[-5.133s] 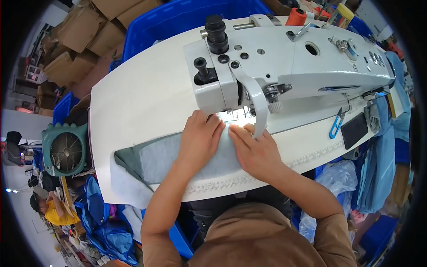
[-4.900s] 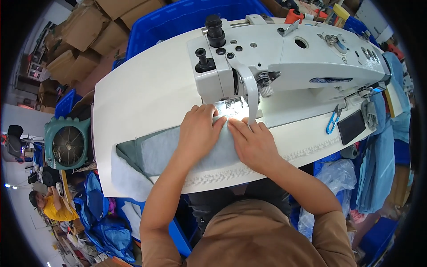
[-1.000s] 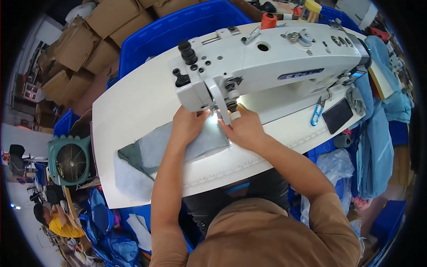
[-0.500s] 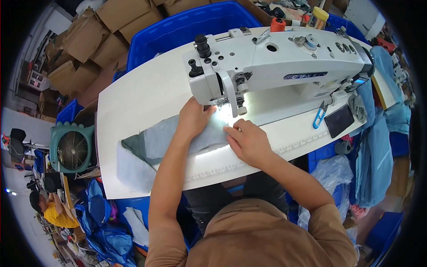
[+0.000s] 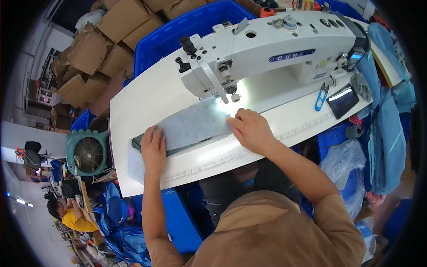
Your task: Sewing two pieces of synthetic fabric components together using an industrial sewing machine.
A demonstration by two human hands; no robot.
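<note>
A long pale grey-blue piece of fabric [image 5: 191, 122], fuzzy on top, lies on the white sewing table, its far right end under the lit needle area of a white sewing machine [image 5: 284, 55]. Dark green cloth [image 5: 137, 141] shows at its left end, with a paler flap hanging below. My left hand [image 5: 154, 150] rests on that left end, fingers stretched out over the cloth. Beside the needle, my right hand [image 5: 252, 131] is closed, thumb and forefinger pinching the fabric's right edge.
Blue thread snips [image 5: 321, 97], a dark phone [image 5: 343, 101] and a grey cloth [image 5: 360, 86] lie right of the machine bed. A ruler strip [image 5: 240, 155] runs along the table's front. A green fan [image 5: 88, 152] stands left; a blue bin [image 5: 147, 49] is behind. A person in yellow sits far left.
My left hand has left the needle area and moved down-left to the fabric's far left end. My right hand stays at the right edge. The whole view has shifted slightly.
</note>
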